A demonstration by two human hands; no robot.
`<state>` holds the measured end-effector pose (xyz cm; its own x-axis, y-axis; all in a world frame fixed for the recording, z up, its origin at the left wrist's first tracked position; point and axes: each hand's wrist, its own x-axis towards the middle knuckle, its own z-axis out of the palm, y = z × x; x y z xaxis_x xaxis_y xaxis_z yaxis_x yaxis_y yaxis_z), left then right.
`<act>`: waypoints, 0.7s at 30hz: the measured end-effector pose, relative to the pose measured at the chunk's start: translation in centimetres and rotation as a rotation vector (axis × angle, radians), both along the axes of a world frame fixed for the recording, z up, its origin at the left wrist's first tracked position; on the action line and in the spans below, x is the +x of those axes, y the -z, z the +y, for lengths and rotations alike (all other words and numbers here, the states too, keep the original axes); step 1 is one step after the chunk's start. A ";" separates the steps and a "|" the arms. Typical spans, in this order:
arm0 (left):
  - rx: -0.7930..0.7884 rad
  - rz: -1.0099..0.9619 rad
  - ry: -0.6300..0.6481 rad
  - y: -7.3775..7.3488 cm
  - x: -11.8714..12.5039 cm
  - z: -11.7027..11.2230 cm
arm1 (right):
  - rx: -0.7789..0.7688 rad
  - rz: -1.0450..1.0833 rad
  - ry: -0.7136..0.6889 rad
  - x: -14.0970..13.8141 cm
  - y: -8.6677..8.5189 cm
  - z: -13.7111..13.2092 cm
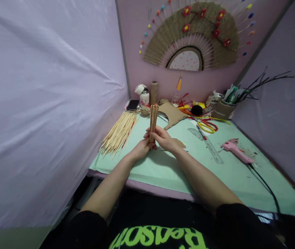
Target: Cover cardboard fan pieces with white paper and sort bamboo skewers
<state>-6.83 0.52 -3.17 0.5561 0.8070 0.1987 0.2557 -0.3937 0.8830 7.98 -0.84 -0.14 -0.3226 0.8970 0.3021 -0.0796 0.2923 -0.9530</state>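
Note:
A bundle of thin wooden sticks [153, 117] stands upright between my two hands over the middle of the table. My left hand [142, 148] is closed around the bundle's lower part, close to the tabletop. Higher up, my right hand [163, 137] wraps its fingers and thumb about the same sticks. The bundle's bottom end is hidden by my hands. To the left lies a loose spread of pale wooden sticks [120, 131], with a few red ones among them. A small piece of cardboard [180, 142] rests just behind my right wrist.
A pink glue gun [237, 151] with a black cord lies at the right. Near it are a clear ruler [213, 148], a protractor [195, 133] and yellow-handled scissors [205, 127]. Cut cardboard [172, 112], a jar [144, 98] and a container of twigs [223, 110] stand or lie toward the back.

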 end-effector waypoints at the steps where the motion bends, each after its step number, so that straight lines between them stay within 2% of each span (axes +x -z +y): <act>1: -0.005 0.002 0.005 0.0 -0.1 0.0 | 0.006 -0.011 0.001 -0.1 0.1 0.1; 5: -0.021 0.008 0.010 -0.3 -0.1 -0.1 | 0.075 -0.091 -0.002 0.3 -0.2 0.8; 8: -0.024 -0.005 -0.026 -0.5 -0.1 -0.3 | 0.135 -0.235 0.059 2.9 -0.8 1.3; 11: -0.021 -0.048 -0.099 -0.4 -0.1 -0.3 | 0.078 -0.560 0.204 7.6 -1.0 1.1; 13: -0.041 -0.103 -0.143 -0.3 0.0 -0.1 | 0.036 -0.852 0.230 10.6 -0.9 0.4; 15: -0.085 -0.153 -0.169 -0.2 0.1 0.1 | 0.002 -1.048 0.222 12.5 -0.4 -0.4; 17: -0.121 -0.168 -0.180 -0.1 0.1 0.2 | 0.005 -1.118 0.193 13.0 0.1 -1.0; 21: -0.146 -0.172 -0.173 -0.1 0.1 0.0 | 0.094 -1.098 0.184 11.9 1.1 -1.2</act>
